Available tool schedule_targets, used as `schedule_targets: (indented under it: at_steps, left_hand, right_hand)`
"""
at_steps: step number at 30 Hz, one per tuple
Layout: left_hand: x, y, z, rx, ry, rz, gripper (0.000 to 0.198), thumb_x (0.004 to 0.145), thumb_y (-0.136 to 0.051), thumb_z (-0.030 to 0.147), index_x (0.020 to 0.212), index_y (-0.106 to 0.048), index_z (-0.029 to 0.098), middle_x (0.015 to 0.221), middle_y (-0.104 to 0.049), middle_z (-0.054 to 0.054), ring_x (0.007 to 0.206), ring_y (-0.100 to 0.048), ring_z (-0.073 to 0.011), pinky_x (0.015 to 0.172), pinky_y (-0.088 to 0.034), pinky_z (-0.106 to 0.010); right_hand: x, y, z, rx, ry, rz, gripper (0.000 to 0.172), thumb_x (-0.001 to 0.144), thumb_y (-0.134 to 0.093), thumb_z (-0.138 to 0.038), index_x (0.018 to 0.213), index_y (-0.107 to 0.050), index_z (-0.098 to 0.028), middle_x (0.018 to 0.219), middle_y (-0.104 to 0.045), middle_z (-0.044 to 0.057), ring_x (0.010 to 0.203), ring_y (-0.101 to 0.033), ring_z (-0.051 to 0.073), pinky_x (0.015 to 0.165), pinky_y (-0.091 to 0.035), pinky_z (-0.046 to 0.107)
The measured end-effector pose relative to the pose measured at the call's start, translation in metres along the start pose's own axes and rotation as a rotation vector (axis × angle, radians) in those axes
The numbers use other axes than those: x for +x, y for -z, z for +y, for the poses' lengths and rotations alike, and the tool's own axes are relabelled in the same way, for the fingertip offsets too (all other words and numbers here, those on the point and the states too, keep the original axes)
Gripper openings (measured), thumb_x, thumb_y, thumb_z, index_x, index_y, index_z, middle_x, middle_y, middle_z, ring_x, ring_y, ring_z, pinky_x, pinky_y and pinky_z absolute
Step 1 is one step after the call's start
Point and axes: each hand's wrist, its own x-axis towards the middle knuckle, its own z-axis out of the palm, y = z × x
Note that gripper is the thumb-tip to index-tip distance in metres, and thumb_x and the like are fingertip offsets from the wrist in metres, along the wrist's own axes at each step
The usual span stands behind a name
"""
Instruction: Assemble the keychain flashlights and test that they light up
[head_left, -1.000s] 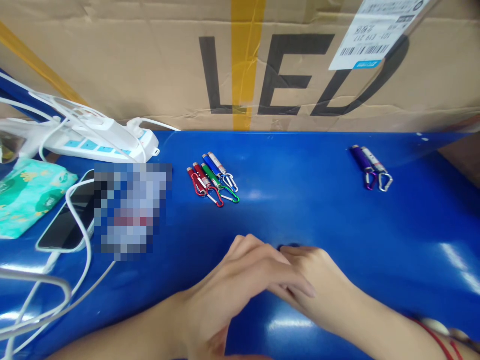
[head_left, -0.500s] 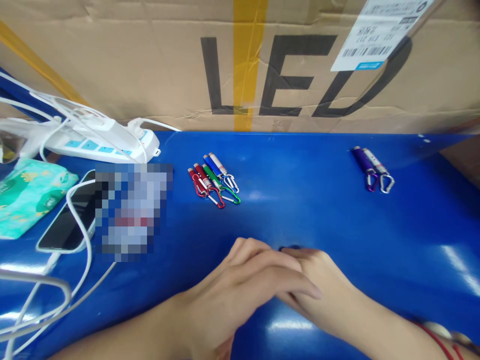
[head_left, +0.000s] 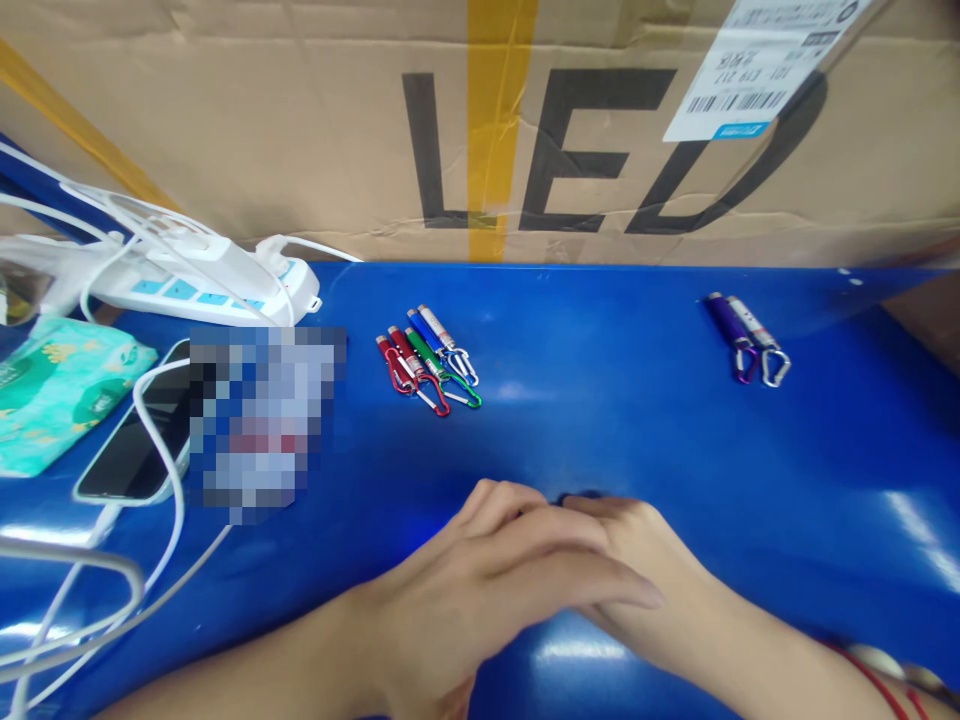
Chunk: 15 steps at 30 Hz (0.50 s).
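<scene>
My left hand lies over the fingers of my right hand, the two touching near the front of the blue table. The left fingers are bent, and whether they hold anything is hidden. My right hand's fingers are mostly covered; a small dark thing shows at its edge. Beyond them, a group of small torches with carabiners lies side by side: red, green, blue and silver. Farther right rest a purple torch and a silver one.
A large cardboard box stands along the back. At left are a white power strip, a green tissue pack, a phone, white cables and a blurred-out item.
My left hand has shifted slightly to the right over my right hand. A faint blue glow now shows on the table left of my left hand. The torches have not moved.
</scene>
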Motion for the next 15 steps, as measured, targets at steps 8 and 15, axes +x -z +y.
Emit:
schedule_targets:
  at_steps: [8, 15]
  left_hand:
    - [0.0, -0.005, -0.002, 0.13, -0.086, 0.006, 0.047, 0.088, -0.043, 0.046, 0.122, -0.053, 0.015, 0.118, -0.061, -0.005, 0.094, -0.051, -0.0198, 0.082, -0.037, -0.03]
    - [-0.003, -0.001, -0.002, 0.247, -0.139, 0.053, 0.037, 0.09, -0.04, 0.037, 0.113, -0.053, 0.012, 0.1, -0.059, -0.01, 0.089, -0.052, -0.0183, 0.079, -0.038, -0.031]
  right_hand:
    - [-0.001, -0.005, 0.001, -0.004, 0.001, 0.02, 0.031, 0.086, -0.028, -0.004, 0.066, -0.045, -0.019, 0.048, -0.05, -0.003, 0.04, -0.048, 0.012, 0.041, -0.028, 0.024]
    - [0.001, -0.004, -0.001, -0.003, -0.016, -0.007, 0.039, 0.094, -0.024, -0.01, 0.064, -0.047, -0.018, 0.048, -0.052, -0.002, 0.04, -0.048, 0.012, 0.041, -0.028, 0.026]
